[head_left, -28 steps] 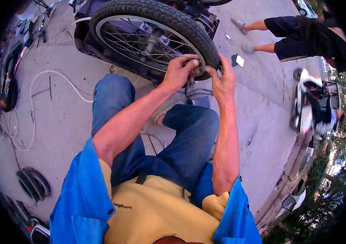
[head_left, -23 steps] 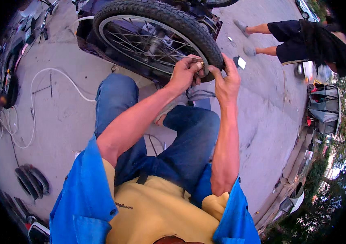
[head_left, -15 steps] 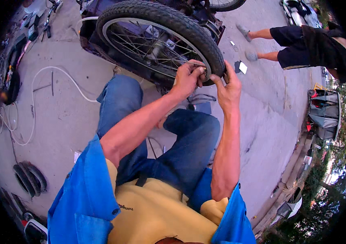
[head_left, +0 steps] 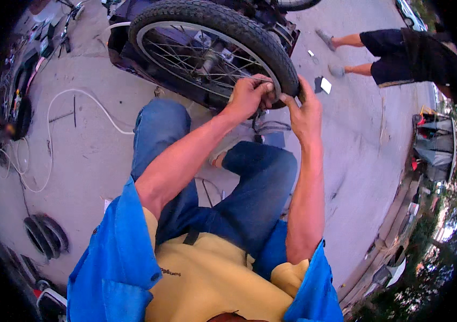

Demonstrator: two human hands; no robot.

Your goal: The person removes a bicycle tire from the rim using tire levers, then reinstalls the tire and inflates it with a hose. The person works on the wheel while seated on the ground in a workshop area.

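A spoked wheel with a worn black tire and a metal rim stands in front of me, fitted to a dark vehicle frame. My left hand is at the rim's near right part, thumb and fingertips pinched together on the spoke side. Whatever lies between those fingertips is too small to make out. Opposite it, my right hand grips the tire from outside, its thumb by the rim and its fingers round the tread. The hub shows behind the spokes.
A white hose curves over the concrete on the left. Several loose tires lie at the lower left. To the right stands a person in dark shorts. Beneath my hands are a dark inner tube-like loop and a bluish flat piece.
Both hands keep to the same stretch of rim and tire, with slight finger shifts. The whole view has moved a little, and the other person leans slightly differently.
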